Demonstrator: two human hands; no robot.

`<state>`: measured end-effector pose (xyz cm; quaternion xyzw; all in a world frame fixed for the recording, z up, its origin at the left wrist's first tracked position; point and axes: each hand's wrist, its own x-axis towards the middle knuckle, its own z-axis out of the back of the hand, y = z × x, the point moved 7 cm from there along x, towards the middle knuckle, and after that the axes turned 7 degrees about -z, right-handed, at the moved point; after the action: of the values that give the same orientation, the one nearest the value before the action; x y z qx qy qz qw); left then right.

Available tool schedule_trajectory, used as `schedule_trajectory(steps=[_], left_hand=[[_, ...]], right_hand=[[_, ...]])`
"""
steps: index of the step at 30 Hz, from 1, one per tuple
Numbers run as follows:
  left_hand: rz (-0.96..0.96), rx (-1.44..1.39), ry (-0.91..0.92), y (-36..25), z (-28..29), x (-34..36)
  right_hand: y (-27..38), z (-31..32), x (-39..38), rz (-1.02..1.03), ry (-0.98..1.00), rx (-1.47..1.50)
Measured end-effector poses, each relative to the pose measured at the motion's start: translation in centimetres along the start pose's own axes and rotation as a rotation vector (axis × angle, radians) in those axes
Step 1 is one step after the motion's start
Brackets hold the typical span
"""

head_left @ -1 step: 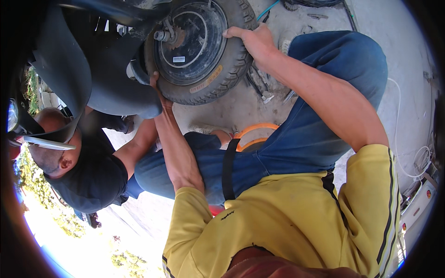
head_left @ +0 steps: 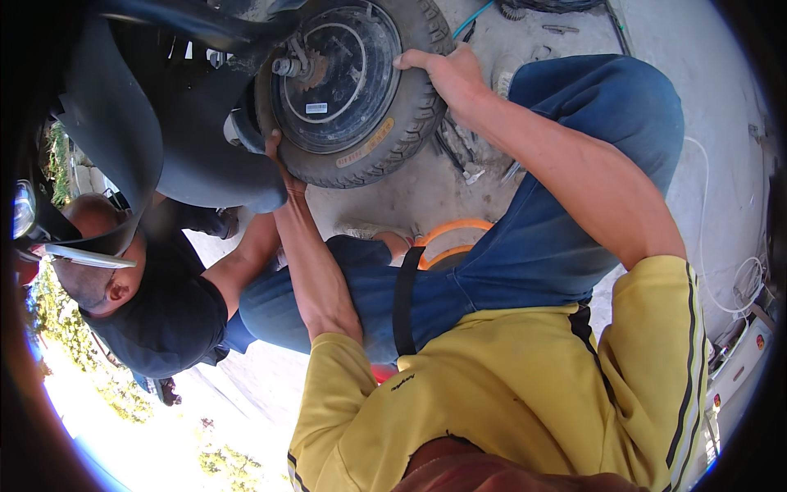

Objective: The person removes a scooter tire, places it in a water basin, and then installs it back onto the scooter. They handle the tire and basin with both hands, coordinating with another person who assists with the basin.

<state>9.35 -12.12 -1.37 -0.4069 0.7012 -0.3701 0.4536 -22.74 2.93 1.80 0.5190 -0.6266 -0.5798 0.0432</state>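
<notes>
A scooter wheel (head_left: 336,94), with a treaded black tyre, dark hub and dusty axle nut (head_left: 286,67), is at the top centre, beside black bodywork (head_left: 197,168). My left hand (head_left: 283,164) grips the tyre's lower left side, its fingers partly hidden behind it. On the right side, my right hand (head_left: 455,78) is closed round the tyre, thumb resting by the hub's rim.
A co-worker in a dark shirt (head_left: 156,303) crouches at left beside the bodywork, arm reaching under it. An orange ring-shaped object (head_left: 451,225) lies between my legs. Tools (head_left: 471,170), a teal hose, white cables (head_left: 703,221) and a white case (head_left: 734,369) lie around.
</notes>
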Motion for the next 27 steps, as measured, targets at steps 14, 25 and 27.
schedule_trajectory(steps=[14,25,27], left_hand=[[-0.010,-0.103,-0.009,-0.5,0.3,0.5],[0.024,-0.070,-0.031,0.4,0.9,0.8],[0.031,-0.089,-0.006,0.7,1.5,1.3]], right_hand=[[0.4,1.1,2.7,-0.201,-0.022,-0.371],[7.4,-12.2,0.1,0.910,-0.124,-1.097],[6.8,-15.2,0.9,0.883,-0.065,-1.121]])
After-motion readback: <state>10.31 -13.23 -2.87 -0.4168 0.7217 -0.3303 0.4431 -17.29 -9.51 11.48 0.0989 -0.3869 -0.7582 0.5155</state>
